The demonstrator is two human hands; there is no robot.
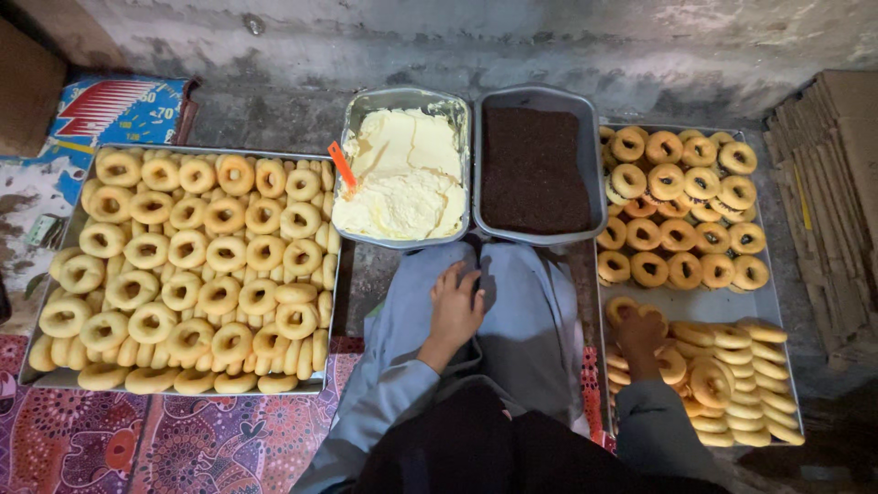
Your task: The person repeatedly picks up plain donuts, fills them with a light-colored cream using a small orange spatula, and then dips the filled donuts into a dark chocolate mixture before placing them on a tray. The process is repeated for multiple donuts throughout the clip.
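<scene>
a: where are the hands?
b: left hand (455,306) flat on the knee, fingers spread, empty. right hand (639,331) down on the right tray (695,302), near its left edge.
a: holding anything?
b: curled over a plain donut (625,306) there; firm grasp or mere touch, cannot tell. stacked donuts (741,375) just to its right.

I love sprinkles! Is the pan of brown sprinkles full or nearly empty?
Full. The brown sprinkles cover the whole pan, nearly up to its rim.
</scene>
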